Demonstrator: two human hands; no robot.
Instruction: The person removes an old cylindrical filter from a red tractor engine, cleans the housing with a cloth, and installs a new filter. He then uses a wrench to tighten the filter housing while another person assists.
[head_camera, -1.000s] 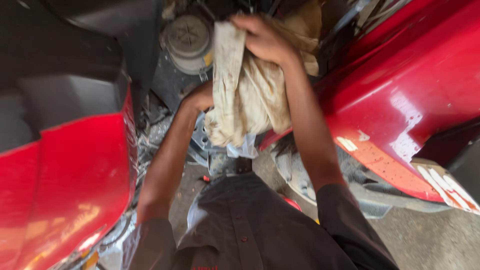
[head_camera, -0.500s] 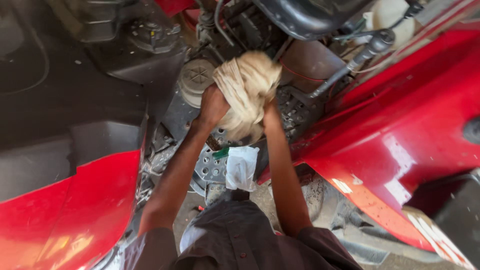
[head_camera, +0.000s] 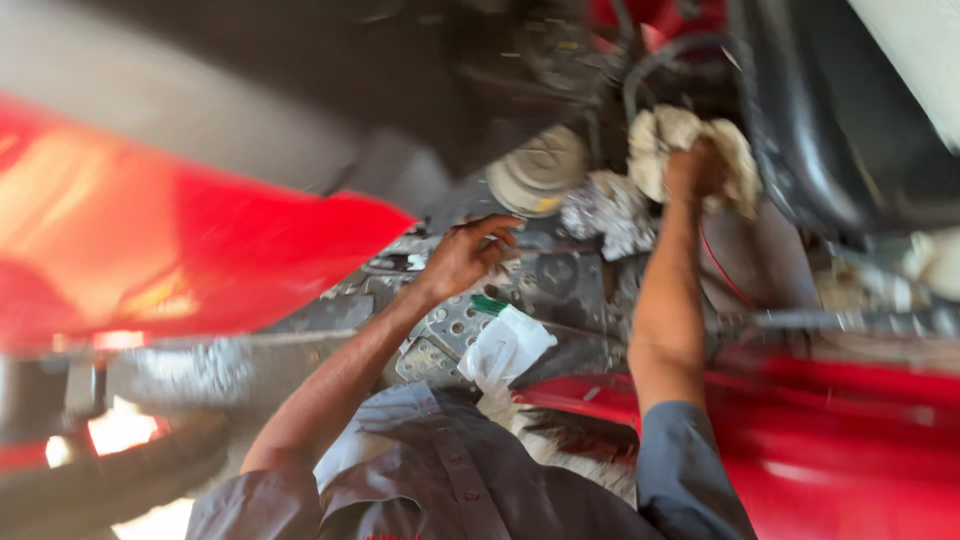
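My right hand is stretched far forward and is closed on a crumpled cream rag, pressing it against dark machine parts. My left hand has come off the rag and rests with fingers apart on a perforated metal plate, just below a round pale cap. A white plastic bag with a green end lies on the plate near my left wrist. The picture is blurred by motion.
A red body panel fills the left side and another red panel runs along the lower right. A black curved cover stands at the upper right. Hoses and a thin red wire run beside my right forearm.
Both hands held the rag before. My left hand has let go and dropped to the metal plate, while my right hand has pushed the rag farther up and to the right. The view has swung.
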